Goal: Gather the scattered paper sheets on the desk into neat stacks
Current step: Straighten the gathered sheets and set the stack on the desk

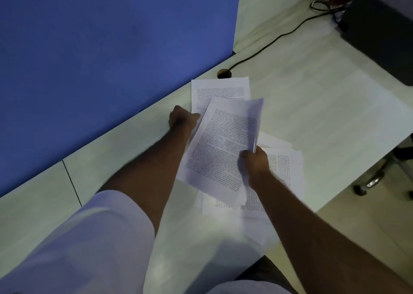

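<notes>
A bundle of printed sheets is lifted above the pale desk, tilted to the right. My right hand grips its right edge, thumb on top. My left hand is curled at the bundle's upper left edge; its fingertips are hidden, and it seems to pinch a sheet there. One printed sheet lies flat on the desk behind the bundle. More sheets lie loosely overlapped under my right hand and forearm.
A blue partition runs along the desk's left side. A black cable leads from a round desk grommet toward a dark device at the back right. Chair legs stand beyond the desk's right edge.
</notes>
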